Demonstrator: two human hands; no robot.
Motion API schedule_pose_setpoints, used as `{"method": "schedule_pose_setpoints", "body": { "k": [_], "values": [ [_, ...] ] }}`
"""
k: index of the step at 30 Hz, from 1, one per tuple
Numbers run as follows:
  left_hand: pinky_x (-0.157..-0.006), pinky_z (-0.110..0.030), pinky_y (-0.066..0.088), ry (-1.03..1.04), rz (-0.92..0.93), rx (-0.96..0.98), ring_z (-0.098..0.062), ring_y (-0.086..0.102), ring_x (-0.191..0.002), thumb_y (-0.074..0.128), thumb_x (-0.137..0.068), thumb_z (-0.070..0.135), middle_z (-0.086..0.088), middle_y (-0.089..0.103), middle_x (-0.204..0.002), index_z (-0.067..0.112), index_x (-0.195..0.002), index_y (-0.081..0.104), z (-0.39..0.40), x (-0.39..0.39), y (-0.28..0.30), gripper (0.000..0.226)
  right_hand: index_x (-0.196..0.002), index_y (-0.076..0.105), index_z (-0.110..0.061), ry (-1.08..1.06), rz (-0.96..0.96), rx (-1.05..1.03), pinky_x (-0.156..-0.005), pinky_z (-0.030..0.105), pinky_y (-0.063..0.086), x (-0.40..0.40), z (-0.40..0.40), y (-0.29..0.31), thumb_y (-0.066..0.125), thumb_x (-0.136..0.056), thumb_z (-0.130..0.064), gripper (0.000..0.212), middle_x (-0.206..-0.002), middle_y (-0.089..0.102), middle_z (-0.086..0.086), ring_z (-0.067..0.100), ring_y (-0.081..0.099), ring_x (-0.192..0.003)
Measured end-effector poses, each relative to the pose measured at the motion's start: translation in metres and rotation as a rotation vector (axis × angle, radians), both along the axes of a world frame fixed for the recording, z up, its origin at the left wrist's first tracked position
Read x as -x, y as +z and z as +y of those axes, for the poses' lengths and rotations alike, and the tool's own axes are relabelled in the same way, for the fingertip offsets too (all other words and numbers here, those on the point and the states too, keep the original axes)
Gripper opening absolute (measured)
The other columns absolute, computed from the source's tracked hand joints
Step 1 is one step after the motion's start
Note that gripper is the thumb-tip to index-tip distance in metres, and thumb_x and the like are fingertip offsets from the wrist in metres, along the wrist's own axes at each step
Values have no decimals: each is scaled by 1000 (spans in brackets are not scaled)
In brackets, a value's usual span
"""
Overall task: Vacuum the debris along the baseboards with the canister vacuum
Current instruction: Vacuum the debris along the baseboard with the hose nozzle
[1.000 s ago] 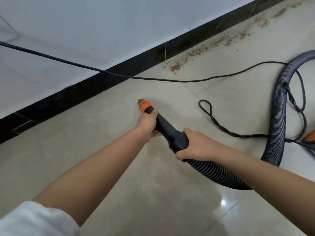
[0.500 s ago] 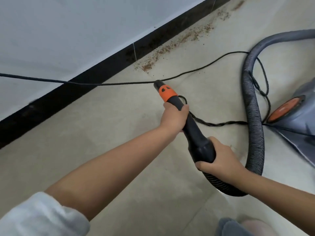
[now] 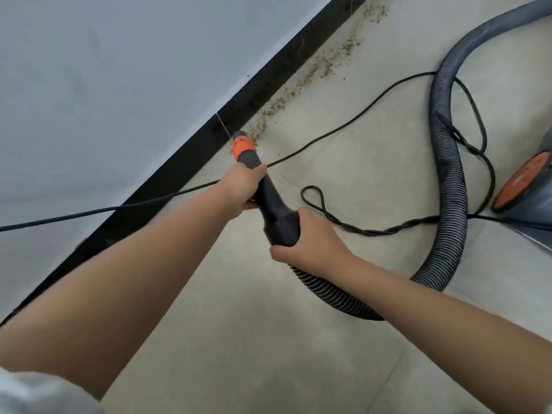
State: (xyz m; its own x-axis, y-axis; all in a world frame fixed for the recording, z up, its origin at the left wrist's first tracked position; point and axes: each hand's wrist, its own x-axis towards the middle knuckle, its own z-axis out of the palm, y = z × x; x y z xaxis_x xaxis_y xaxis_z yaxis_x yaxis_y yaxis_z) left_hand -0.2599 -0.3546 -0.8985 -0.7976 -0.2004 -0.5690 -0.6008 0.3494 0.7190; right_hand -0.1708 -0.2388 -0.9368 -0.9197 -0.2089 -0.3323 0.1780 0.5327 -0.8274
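I hold a black vacuum nozzle (image 3: 270, 201) with an orange tip (image 3: 243, 147). My left hand (image 3: 243, 186) grips it just behind the orange tip. My right hand (image 3: 310, 243) grips the wide rear end where the ribbed grey hose (image 3: 451, 186) joins. The tip sits at the near end of a brown debris trail (image 3: 310, 73) that runs along the black baseboard (image 3: 191, 153) toward the upper right. The canister vacuum (image 3: 528, 186), grey with an orange disc, is at the right edge, partly cut off.
A black power cord (image 3: 352, 121) crosses the floor under the nozzle and stretches left in front of the white wall (image 3: 119, 70). A twisted loop of cord (image 3: 313, 195) lies beside my right hand. Beige floor tiles (image 3: 268, 354) spread below my arms.
The nozzle has swung from the open floor up to the baseboard, and its tip now meets the near end of the debris. The view has turned right, bringing the canister into frame.
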Motion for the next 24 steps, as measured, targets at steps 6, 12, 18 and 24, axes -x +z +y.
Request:
{"method": "schedule_pose_setpoints", "body": {
  "k": [6, 12, 18, 24],
  "values": [
    [-80, -37, 46, 36, -22, 7, -28, 51, -100, 45, -98, 22, -17, 50, -120, 0, -129, 41, 15, 33, 5, 38, -102, 34, -14, 17, -125, 66, -55, 23, 40, 32, 15, 21, 69, -75, -39, 51, -84, 48, -7, 5, 50, -70],
    [-78, -35, 42, 160, -83, -108, -27, 48, -94, 46, -98, 22, -9, 48, -90, 4, -110, 42, 42, 43, -13, 21, -108, 33, -16, 51, -232, 7, -73, 31, 50, 53, 38, 28, 70, -73, -38, 55, -98, 54, -1, 17, 58, -87],
    [-82, -38, 46, 108, -103, -146, -28, 50, -97, 42, -99, 26, -14, 49, -109, 0, -127, 42, 60, 38, -29, 37, -105, 30, -17, 56, -224, -74, -58, 25, 44, 50, 55, 20, 68, -74, -35, 52, -84, 48, -6, 9, 53, -74],
    [-98, -43, 45, 87, -77, -63, -33, 51, -113, 36, -101, 30, -18, 50, -128, 2, -133, 38, 67, 34, -39, 43, -103, 35, -17, 67, -260, -63, -56, 22, 43, 49, 59, 7, 71, -74, -35, 49, -87, 49, -5, 9, 54, -74]
  ]
}}
